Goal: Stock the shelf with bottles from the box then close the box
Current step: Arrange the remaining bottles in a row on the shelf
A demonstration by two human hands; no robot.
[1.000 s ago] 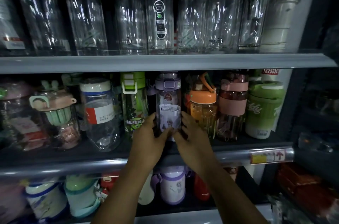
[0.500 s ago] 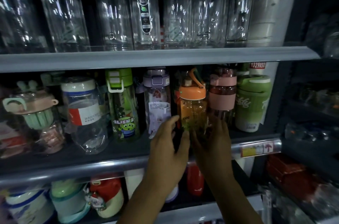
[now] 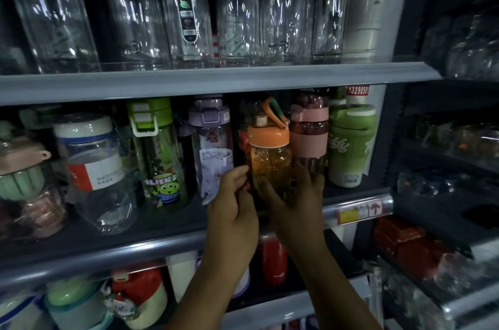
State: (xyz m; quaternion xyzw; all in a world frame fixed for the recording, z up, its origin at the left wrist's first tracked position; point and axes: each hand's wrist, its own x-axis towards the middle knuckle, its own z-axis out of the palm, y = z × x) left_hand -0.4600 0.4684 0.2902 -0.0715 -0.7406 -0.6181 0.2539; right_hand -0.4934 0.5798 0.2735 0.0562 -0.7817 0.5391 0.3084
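I count one translucent amber orange-lidded bottle (image 3: 270, 162), centre frame, clasped between left hand (image 3: 232, 212) and right hand (image 3: 298, 206).

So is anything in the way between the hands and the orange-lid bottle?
No, nothing visible. The right hand holds the orange-lid bottle low on its right side, and the left hand is against its left side. The purple bottle and the pink bottle stand close beside it on the shelf.

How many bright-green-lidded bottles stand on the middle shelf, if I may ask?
2: the alien-print bottle left of the purple-lidded bottle, and the green bottle at the right end. More may hide behind.
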